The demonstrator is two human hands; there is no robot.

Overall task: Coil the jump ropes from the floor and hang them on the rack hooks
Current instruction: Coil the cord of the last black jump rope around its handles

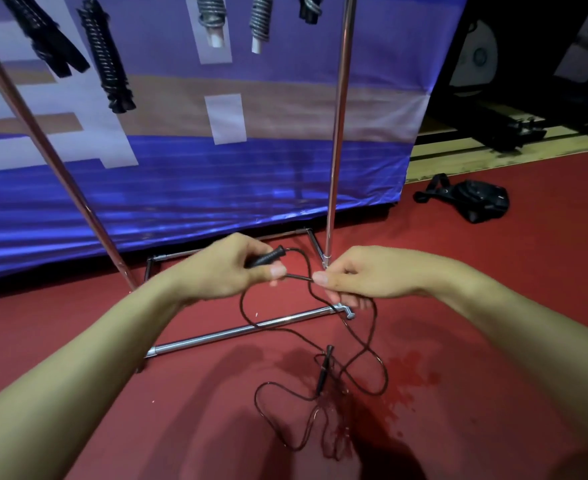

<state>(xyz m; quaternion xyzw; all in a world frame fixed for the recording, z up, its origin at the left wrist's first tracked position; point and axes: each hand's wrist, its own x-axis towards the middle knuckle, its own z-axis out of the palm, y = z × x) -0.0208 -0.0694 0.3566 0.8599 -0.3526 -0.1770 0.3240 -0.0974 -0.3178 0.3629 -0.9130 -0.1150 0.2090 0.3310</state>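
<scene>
Dim, soft-focus wide-angle view; rack poles [337, 133] bow at the edges, glare streaks the blue banner [216, 188]

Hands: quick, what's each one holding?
Left hand: grips the black ribbed rope handle.
Right hand: pinches the thin black rope cord.

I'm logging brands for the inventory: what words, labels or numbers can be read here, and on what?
None can be read.
The blue backdrop shows only plain white and tan blocks.
The jump rope handle in the left hand and the black bag show no legible marking.
</scene>
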